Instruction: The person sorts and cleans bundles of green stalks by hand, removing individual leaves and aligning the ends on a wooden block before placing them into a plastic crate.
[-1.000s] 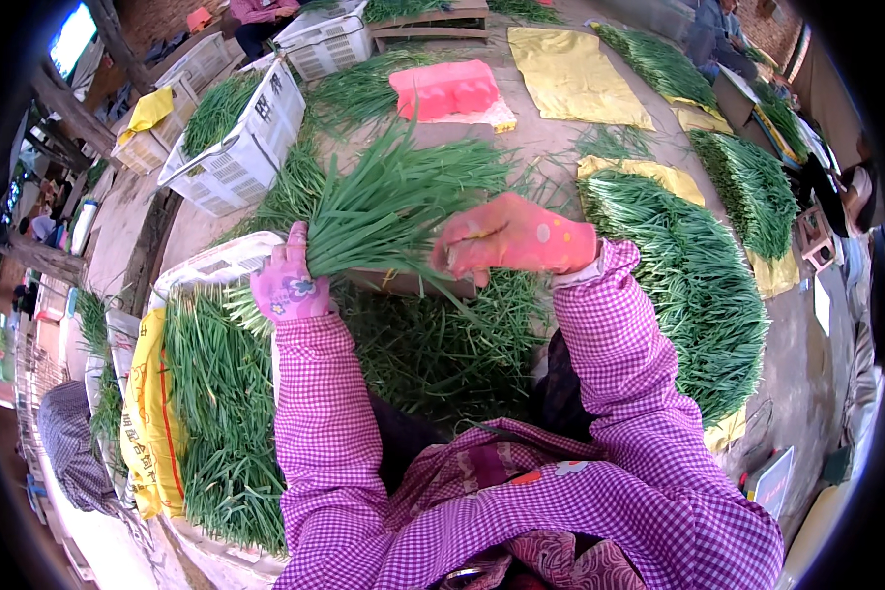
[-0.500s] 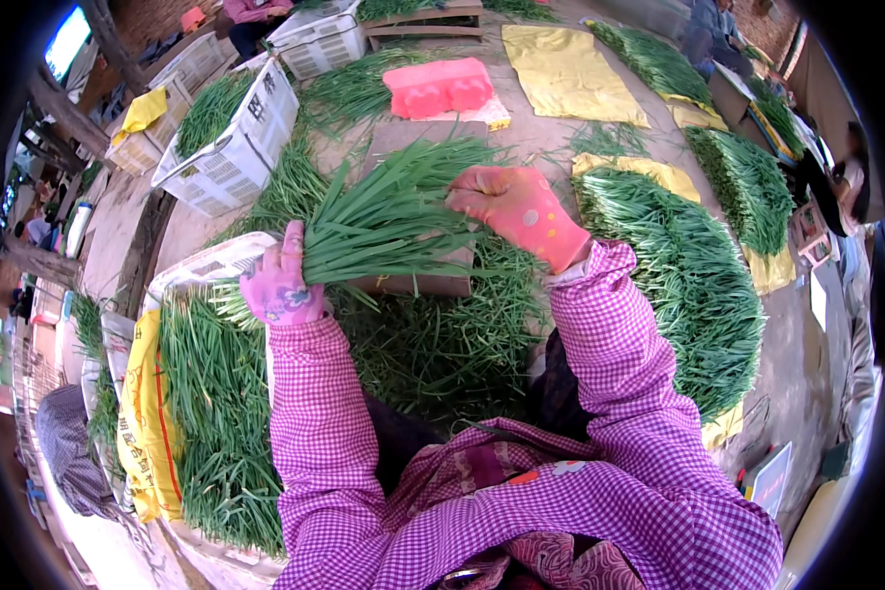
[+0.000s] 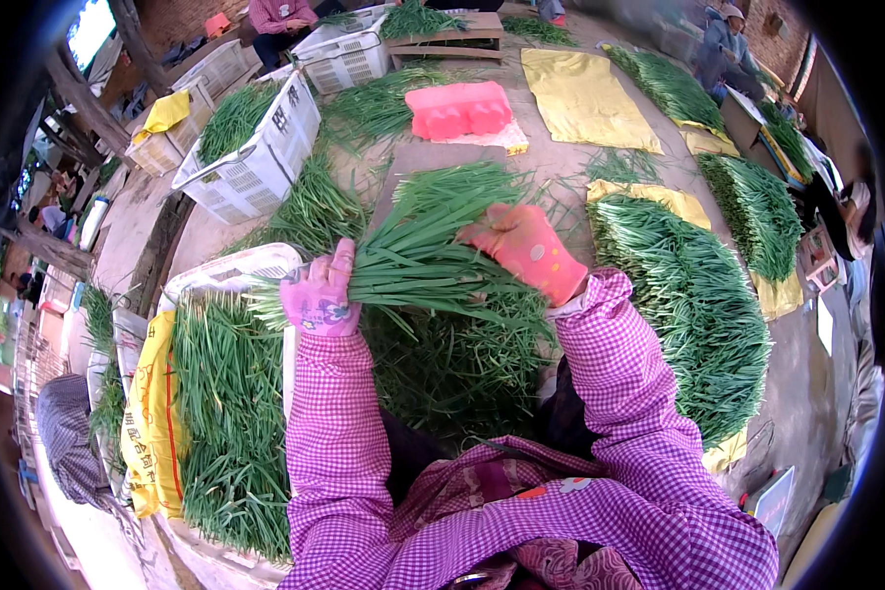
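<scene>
My left hand [image 3: 323, 293], in a pink patterned glove, is closed around the pale stem end of a bunch of garlic chives [image 3: 423, 251]. The long green leaves fan out to the right across a low board. My right hand [image 3: 529, 250], in a coral glove with dots, is at the leaf side of the bunch, its fingers bent together at the leaves; exactly what they pinch is hidden. Loose green leaves [image 3: 452, 369] lie in a heap below, between my knees. Close by my left forearm stands a white crate [image 3: 236, 267] packed with chives [image 3: 228, 413].
To the right, chives [image 3: 683, 315] lie in a thick row on yellow sacking. Farther off are a white crate [image 3: 256, 162], a pink block-shaped bundle [image 3: 459, 108] and a flat yellow sack [image 3: 590, 98]. Other people sit at the far left and far right.
Both hands and the bunch sit slightly lower, the left hand farther right and nearer the right one. The whole view has shifted a little. My left hand keeps its hold.
</scene>
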`<state>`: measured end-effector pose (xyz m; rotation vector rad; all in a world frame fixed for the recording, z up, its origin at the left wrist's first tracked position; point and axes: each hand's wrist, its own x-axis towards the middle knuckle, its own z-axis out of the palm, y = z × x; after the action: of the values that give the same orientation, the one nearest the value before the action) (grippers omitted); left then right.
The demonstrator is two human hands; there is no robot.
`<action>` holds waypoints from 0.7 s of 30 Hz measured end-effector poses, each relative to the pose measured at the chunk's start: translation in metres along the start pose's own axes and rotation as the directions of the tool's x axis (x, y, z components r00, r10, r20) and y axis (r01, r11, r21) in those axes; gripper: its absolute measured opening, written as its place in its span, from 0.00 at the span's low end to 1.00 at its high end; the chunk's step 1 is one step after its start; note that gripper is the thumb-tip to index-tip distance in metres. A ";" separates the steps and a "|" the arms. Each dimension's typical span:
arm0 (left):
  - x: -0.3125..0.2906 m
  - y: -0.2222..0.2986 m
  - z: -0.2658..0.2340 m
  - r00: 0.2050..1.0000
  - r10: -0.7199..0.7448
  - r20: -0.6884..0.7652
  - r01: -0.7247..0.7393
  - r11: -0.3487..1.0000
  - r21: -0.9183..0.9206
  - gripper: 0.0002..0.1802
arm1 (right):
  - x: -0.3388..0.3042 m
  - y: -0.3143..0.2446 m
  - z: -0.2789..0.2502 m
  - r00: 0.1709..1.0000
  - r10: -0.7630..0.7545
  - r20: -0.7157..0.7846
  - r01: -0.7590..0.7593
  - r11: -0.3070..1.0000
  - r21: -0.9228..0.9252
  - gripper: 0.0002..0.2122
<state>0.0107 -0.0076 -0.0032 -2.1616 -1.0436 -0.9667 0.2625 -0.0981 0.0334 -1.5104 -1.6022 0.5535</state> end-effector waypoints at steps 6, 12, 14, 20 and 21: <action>-0.002 -0.005 -0.002 0.977 -0.001 0.211 0.002 1.000 -0.005 0.27 | 0.011 -0.007 -0.025 0.817 0.099 -0.568 0.158 0.909 0.387 0.12; -0.003 0.019 -0.001 0.784 0.129 0.607 -0.163 0.987 0.001 0.27 | -0.014 -0.064 0.030 0.865 -0.501 -0.033 0.421 0.759 -0.497 0.36; -0.003 0.032 0.008 0.750 0.209 0.628 -0.235 0.971 -0.043 0.27 | -0.019 -0.051 0.056 0.893 -0.438 0.106 0.411 0.696 -0.589 0.43; -0.010 0.038 0.011 0.686 0.263 0.679 -0.255 0.960 -0.115 0.25 | -0.010 -0.007 0.090 0.960 -0.061 0.273 0.200 0.831 -0.519 0.45; -0.007 0.038 0.009 0.676 0.271 0.685 -0.254 0.959 -0.128 0.25 | -0.010 -0.004 0.092 0.959 -0.005 0.285 0.137 0.884 -0.447 0.45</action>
<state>0.0419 -0.0246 -0.0206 -2.6741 -0.9752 0.0231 0.1851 -0.0880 -0.0163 -1.7666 -2.1132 0.3623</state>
